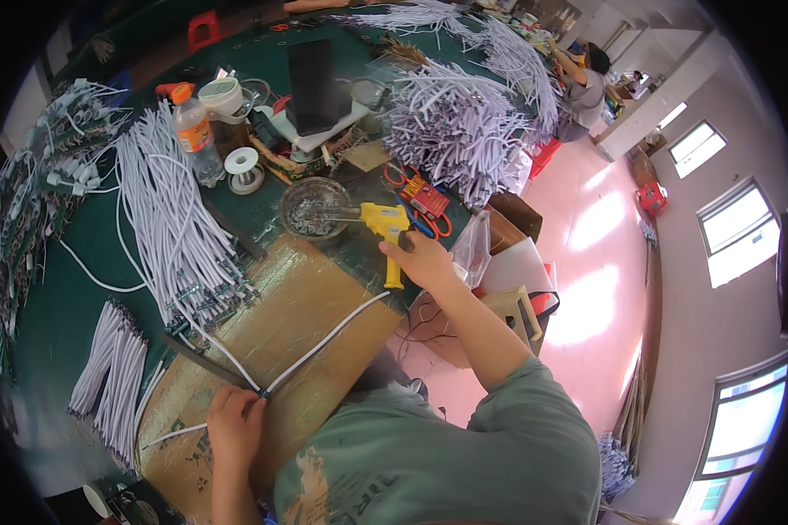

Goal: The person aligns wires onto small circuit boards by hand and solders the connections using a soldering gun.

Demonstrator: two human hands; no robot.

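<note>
My right hand [425,261] is wrapped round the grip of a yellow soldering gun [382,220]. The gun's metal tip reaches over a round dish [287,229] with grey residue in it. My left hand [234,422] is closed over the brown cardboard sheet [315,289], pinching white cable [322,343] at a small dark joint. One length of cable runs from this joint toward the soldering gun; another leads up to a large bundle of white cables [153,210] with small green boards on their ends. More white cable shows left of the hand.
Smaller cable bundles [118,372] lie at the left, and a big white heap [451,122] at the far right. An orange-capped bottle [197,136], a solder spool [243,166], a phone [313,86] and red-handled scissors [398,175] stand or lie beyond the dish. A co-worker [584,92] is farther back.
</note>
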